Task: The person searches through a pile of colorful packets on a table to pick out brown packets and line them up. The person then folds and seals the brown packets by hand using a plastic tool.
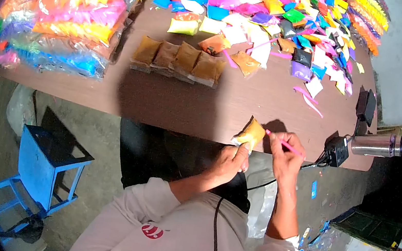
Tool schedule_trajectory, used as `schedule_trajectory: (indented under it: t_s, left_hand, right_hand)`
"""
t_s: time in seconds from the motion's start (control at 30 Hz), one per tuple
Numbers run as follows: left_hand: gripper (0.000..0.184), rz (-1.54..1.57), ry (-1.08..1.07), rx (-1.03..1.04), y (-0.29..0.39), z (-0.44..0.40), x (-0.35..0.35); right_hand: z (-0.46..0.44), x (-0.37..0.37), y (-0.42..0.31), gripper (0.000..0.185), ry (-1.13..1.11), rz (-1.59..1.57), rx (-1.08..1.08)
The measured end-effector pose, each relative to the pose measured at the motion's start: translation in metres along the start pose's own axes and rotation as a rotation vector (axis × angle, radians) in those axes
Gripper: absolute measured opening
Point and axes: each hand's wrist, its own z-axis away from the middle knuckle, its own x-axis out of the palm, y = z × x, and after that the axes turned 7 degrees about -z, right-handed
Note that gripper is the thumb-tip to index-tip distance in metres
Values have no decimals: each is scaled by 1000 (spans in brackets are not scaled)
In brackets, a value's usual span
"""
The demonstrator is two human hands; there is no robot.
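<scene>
Near the table's front edge, my left hand [231,162] grips a small yellow-brown packet [251,132] by its lower end, tilted upward. Close by on the right, my right hand [284,152] pinches a thin pink strip [291,148], its tip at the packet's right side. Whether the strip touches the packet I cannot tell. Farther back on the table stands a row of similar brown packets [176,60], packed side by side. A loose orange-brown packet [245,63] lies flat to the right of that row.
Many colourful packets [218,13] spread over the back of the brown table [172,105]. Bagged stacks [71,18] rise at the left. At the right edge are a metal flask [374,144] and a black box with cables [336,149]. A blue stool [39,163] stands on the floor.
</scene>
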Motion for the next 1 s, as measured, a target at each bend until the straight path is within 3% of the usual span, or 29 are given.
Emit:
schedule_trajectory:
  t_s: [0.07,0.13,0.3,0.43,0.57,0.93,1.0]
  left_hand:
    - [50,86,18,-67,3,-1,3]
    - [46,124,-15,4,-6,-1,1]
    - [41,120,-114,-47,6,2,-9]
    - [39,105,-186,-105,-18,7,-24]
    - [45,84,-96,-154,-54,7,-38]
    - [41,104,-67,-201,-62,6,-56]
    - [38,78,-67,-199,-70,4,-60]
  right_hand:
    - [9,4,-1,8,-195,-8,-260]
    - [16,17,-5,8,-247,-48,-194]
    - [-2,28,1,7,-272,-42,-196]
    - [-23,44,-4,8,-279,14,-307]
    - [-50,65,-6,9,-307,13,-319]
    - [-90,100,-6,5,-429,-99,-305]
    - [-92,98,-4,8,-387,-255,-319]
